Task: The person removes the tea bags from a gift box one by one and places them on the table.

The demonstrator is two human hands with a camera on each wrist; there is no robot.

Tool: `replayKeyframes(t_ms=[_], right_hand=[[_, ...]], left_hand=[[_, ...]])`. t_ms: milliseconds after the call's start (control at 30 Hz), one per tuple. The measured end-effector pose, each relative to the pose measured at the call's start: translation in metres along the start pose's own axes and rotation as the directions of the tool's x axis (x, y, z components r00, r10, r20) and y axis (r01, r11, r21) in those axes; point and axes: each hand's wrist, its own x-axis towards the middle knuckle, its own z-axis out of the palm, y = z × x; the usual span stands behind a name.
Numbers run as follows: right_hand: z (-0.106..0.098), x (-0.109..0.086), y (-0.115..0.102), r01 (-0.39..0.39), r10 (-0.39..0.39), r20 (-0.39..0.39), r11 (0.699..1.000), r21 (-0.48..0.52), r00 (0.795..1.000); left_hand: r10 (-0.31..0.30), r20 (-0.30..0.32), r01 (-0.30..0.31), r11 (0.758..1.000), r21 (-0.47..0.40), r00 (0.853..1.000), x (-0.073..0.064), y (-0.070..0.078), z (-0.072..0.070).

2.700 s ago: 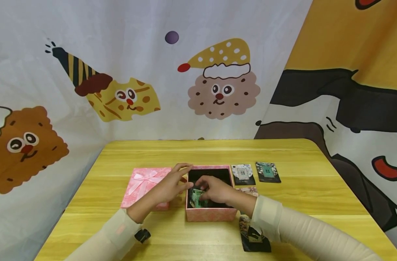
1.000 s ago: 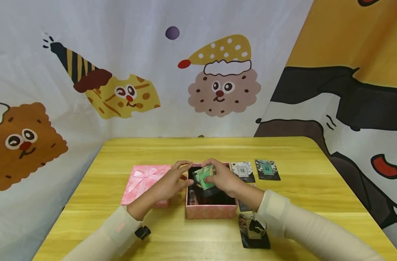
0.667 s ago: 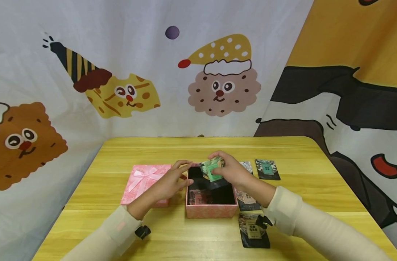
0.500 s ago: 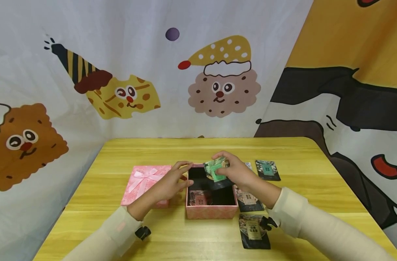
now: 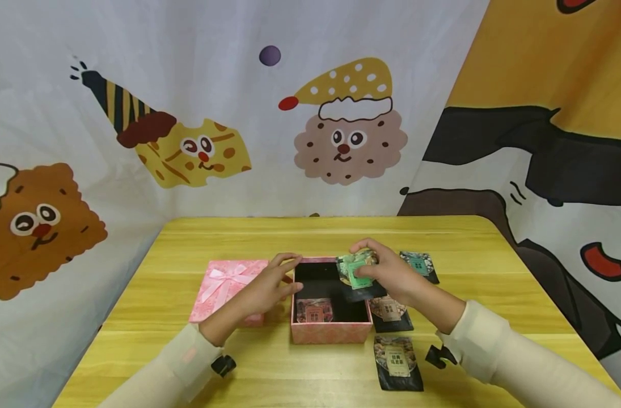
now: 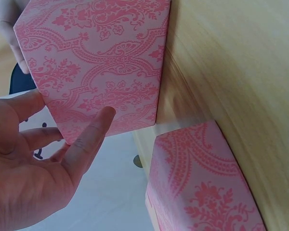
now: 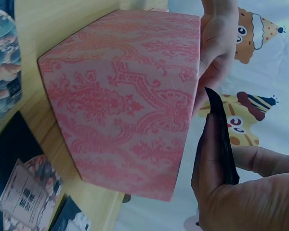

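A pink gift box (image 5: 330,333), open with a black inside, stands mid-table. My left hand (image 5: 266,289) grips its left wall by the rim, thumb over the edge and fingers outside; the left wrist view shows a fingertip against the patterned wall (image 6: 111,67). My right hand (image 5: 397,277) pinches a black tea packet with a green label (image 5: 358,272), raised over the box's right rim. In the right wrist view the packet (image 7: 224,144) shows edge-on between thumb and fingers. Another packet with a reddish label (image 5: 314,310) lies inside the box, front left.
The pink lid with a ribbon bow (image 5: 228,286) lies left of the box. To the right lie a green-labelled packet (image 5: 423,266), a pinkish packet (image 5: 392,313) and, nearer the front, a gold-labelled packet (image 5: 398,362). A printed cloth (image 5: 213,85) hangs behind the table (image 5: 188,374).
My right hand has lifted the green-labelled tea packet out of the box and moved right, uncovering the reddish packet inside. The left hand has kept its place at the box.
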Motion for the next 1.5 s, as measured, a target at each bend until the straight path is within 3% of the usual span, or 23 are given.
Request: replayKeyframes(t_ms=[500, 1000, 1500], right_hand=[[-0.034, -0.022, 0.017, -0.009, 0.009, 0.014, 1.000, -0.004, 1.000], [-0.066, -0.037, 0.038, -0.010, 0.009, -0.025, 1.000, -0.021, 1.000], [-0.093, -0.047, 0.077, -0.101, 0.099, -0.071, 0.995, -0.021, 0.993]], left_hand=[[0.004, -0.005, -0.004, 1.000, 0.018, 1.000, 0.000, -0.001, 0.000], [0.004, -0.011, -0.003, 0.999, 0.050, 1.000, 0.000, -0.003, 0.001], [-0.005, -0.007, 0.006, 1.000, 0.031, 1.000, 0.000, -0.002, 0.001]])
